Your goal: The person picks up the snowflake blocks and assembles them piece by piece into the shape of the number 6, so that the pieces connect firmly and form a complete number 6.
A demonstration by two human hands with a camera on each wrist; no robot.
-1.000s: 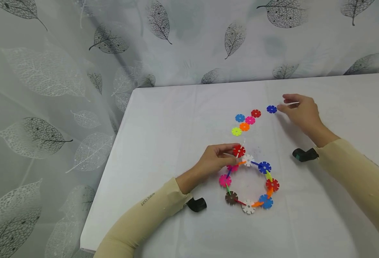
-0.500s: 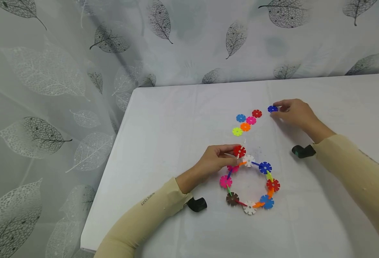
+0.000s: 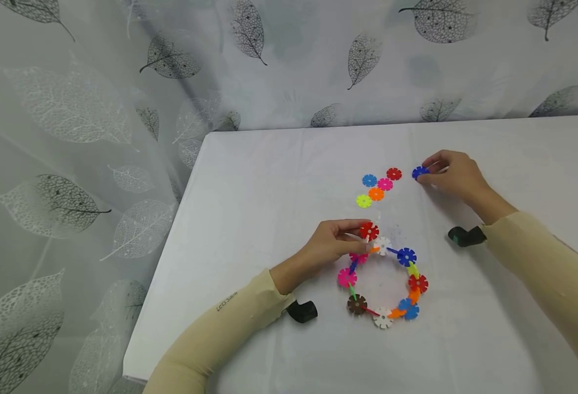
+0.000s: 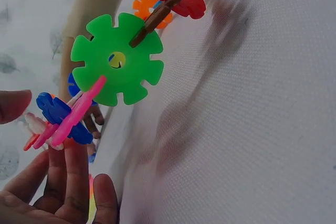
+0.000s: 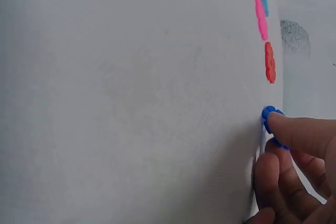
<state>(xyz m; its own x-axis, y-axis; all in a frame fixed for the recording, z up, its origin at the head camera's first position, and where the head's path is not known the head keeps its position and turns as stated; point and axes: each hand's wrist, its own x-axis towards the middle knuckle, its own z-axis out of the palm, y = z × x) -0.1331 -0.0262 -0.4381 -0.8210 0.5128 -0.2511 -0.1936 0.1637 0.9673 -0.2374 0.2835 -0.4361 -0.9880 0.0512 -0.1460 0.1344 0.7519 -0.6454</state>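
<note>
Slotted plastic interlocking discs are joined edge to edge into a ring chain (image 3: 418,283) in the head view. My left hand (image 3: 329,242) holds this chain at its upper left, fingers and thumb by a red disc (image 3: 369,230). A green disc (image 4: 116,85) with pink and brown discs slotted into it fills much of the left wrist view. Beyond the ring, my right hand (image 3: 456,174) pinches a loose dark blue disc (image 3: 419,172) between thumb and fingers. In the right wrist view that blue disc (image 5: 270,114) is tilted and partly covered by the thumb.
Loose discs lie left of the right hand: red (image 3: 394,173), pink (image 3: 385,184), light blue (image 3: 369,180), orange (image 3: 376,194) and yellow (image 3: 364,201). A white cloth covers the table (image 3: 249,208). Behind it hangs a leaf-patterned curtain (image 3: 298,65). Black pieces (image 3: 302,312) stick out by both cuffs.
My right hand came in to the dark blue disc, took it between thumb and fingers, and tilted it slightly towards me. My left hand stays on the chain.
</note>
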